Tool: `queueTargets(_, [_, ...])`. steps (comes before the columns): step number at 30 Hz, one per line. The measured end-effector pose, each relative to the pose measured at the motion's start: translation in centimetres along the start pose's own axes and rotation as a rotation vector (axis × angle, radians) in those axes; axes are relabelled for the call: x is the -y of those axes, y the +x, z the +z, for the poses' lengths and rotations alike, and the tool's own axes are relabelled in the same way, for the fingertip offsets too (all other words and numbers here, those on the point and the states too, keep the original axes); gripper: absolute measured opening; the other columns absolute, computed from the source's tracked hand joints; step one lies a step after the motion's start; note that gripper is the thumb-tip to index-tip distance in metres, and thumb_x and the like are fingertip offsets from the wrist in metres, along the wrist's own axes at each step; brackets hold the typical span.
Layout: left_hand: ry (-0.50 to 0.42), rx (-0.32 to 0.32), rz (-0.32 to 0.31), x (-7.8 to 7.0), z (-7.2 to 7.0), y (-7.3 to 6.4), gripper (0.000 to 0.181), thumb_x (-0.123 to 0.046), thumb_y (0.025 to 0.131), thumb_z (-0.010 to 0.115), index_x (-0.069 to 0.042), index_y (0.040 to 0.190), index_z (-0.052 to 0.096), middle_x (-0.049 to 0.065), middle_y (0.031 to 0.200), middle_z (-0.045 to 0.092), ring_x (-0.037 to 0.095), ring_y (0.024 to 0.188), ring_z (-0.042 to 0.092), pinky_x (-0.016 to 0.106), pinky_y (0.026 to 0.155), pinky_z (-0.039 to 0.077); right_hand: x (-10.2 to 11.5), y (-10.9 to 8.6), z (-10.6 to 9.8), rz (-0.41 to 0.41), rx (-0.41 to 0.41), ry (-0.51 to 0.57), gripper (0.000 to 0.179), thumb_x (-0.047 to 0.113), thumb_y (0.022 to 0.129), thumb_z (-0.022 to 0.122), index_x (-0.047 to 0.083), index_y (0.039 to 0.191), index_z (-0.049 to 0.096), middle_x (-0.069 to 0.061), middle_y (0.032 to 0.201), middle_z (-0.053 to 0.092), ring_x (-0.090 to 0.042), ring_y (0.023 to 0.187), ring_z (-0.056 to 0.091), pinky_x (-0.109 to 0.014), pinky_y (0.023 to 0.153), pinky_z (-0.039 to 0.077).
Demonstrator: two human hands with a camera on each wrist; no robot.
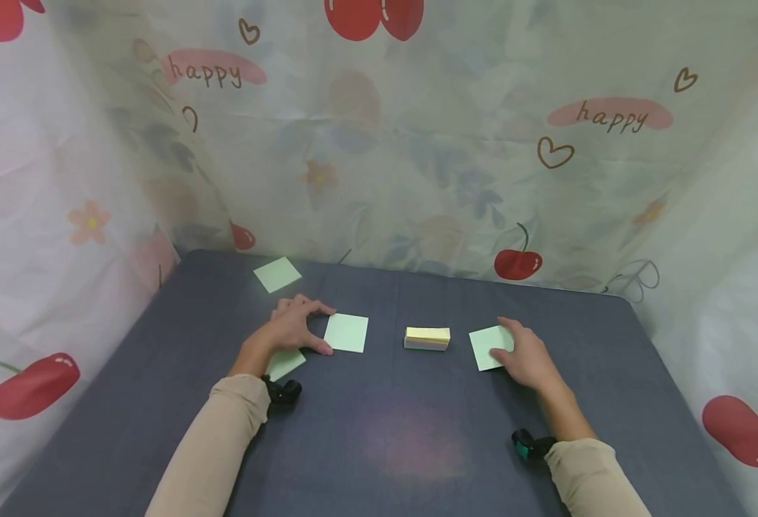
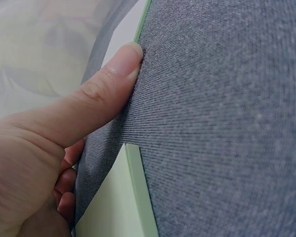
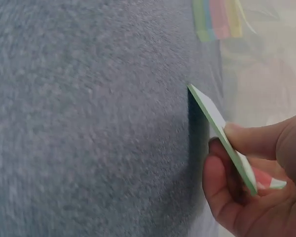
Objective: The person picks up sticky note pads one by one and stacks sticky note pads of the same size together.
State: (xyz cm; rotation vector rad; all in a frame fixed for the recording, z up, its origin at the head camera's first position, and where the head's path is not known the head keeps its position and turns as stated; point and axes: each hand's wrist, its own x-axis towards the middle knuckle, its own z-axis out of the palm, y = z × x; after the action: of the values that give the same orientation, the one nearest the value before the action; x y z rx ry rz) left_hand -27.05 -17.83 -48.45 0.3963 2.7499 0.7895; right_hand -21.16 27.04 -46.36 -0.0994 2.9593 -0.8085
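Note:
My left hand [image 1: 295,323] has its thumb and index finger at the edges of a pale green sticky note pad [image 1: 347,332] lying flat on the table; in the left wrist view the thumb presses its green side edge. Another green pad [image 2: 116,202] lies beneath that hand, partly hidden by it in the head view. To the right, my right hand [image 1: 526,355] pinches a third green sticky note pad [image 3: 219,133] between thumb and fingers. The right wrist view shows this pad tilted, raised off the cloth.
A multicoloured stack of sticky note pads [image 1: 427,338], yellow on top, stands between the hands. One more green pad [image 1: 278,274] lies near the table's back left. Dark cloth covers the table [image 1: 379,416]. A printed curtain [image 1: 379,179] hangs behind and at both sides.

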Motion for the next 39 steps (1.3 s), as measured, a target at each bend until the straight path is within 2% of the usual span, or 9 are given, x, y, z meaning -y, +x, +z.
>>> queueTargets(4, [0.006, 0.003, -0.002, 0.1, 0.0, 0.0, 0.085, -0.055, 0.068, 0.091, -0.030, 0.143, 0.059, 0.016, 0.147, 0.043, 0.045, 0.138, 0.029, 0.065, 0.110, 0.028, -0.1, -0.4, -0.6, 0.010, -0.001, 0.063, 0.062, 0.013, 0.099, 0.063, -0.003, 0.153, 0.038, -0.033, 0.141, 0.052, -0.039, 0.107, 0.062, -0.046, 0.083, 0.055])
queueTargets(8, [0.006, 0.006, -0.006, 0.2, 0.0, 0.1, 0.086, -0.056, 0.068, 0.091, -0.030, 0.143, 0.059, 0.015, 0.148, 0.043, 0.045, 0.139, 0.029, 0.065, 0.110, 0.028, 0.2, -0.6, -1.2, 0.029, -0.017, 0.132, 0.062, 0.013, 0.101, 0.062, 0.000, 0.155, 0.035, -0.033, 0.143, 0.049, -0.035, 0.100, 0.066, -0.035, 0.072, 0.058])
queueTargets(16, [0.007, 0.005, -0.006, 0.2, 0.1, 0.3, 0.086, -0.057, 0.067, 0.091, -0.031, 0.143, 0.059, 0.015, 0.147, 0.043, 0.045, 0.139, 0.029, 0.065, 0.111, 0.028, 1.7, -0.7, -2.3, 0.020, -0.080, 0.194, 0.063, 0.014, 0.100, 0.062, 0.002, 0.155, 0.035, -0.030, 0.133, 0.053, -0.030, 0.089, 0.068, -0.033, 0.070, 0.058])
queueTargets(19, [0.006, 0.008, -0.004, 0.2, 0.1, 0.3, 0.086, -0.056, 0.067, 0.091, -0.031, 0.143, 0.059, 0.014, 0.147, 0.043, 0.044, 0.138, 0.029, 0.064, 0.111, 0.028, 2.6, -0.5, -2.6, 0.025, -0.095, 0.213, 0.063, 0.015, 0.100, 0.062, 0.004, 0.156, 0.034, -0.027, 0.133, 0.053, -0.031, 0.094, 0.067, -0.033, 0.071, 0.059])
queueTargets(26, [0.010, 0.006, -0.005, 0.0, -0.1, 0.1, 0.085, -0.055, 0.068, 0.091, -0.030, 0.143, 0.059, 0.014, 0.146, 0.044, 0.044, 0.137, 0.031, 0.064, 0.111, 0.029, 5.1, -0.2, -2.8, 0.005, -0.108, 0.278, 0.064, 0.017, 0.101, 0.062, 0.007, 0.157, 0.034, -0.023, 0.129, 0.053, -0.032, 0.101, 0.065, -0.030, 0.074, 0.052])
queueTargets(34, [0.024, 0.006, -0.007, -0.1, -0.1, 0.2, 0.086, -0.056, 0.068, 0.091, -0.031, 0.143, 0.058, 0.014, 0.147, 0.043, 0.043, 0.136, 0.032, 0.064, 0.110, 0.030, 7.1, 0.3, -2.0, -0.024, -0.086, 0.359, 0.062, 0.015, 0.101, 0.062, 0.008, 0.156, 0.034, -0.022, 0.129, 0.052, -0.031, 0.101, 0.067, -0.026, 0.073, 0.052])
queueTargets(39, [0.024, 0.017, -0.015, -0.1, -0.2, 0.2, 0.085, -0.055, 0.068, 0.091, -0.031, 0.143, 0.058, 0.014, 0.147, 0.043, 0.042, 0.136, 0.032, 0.063, 0.110, 0.030, 8.4, 0.9, -1.1, -0.037, -0.078, 0.413, 0.059, 0.013, 0.101, 0.061, 0.008, 0.154, 0.036, -0.020, 0.128, 0.050, -0.028, 0.095, 0.067, -0.026, 0.072, 0.053])
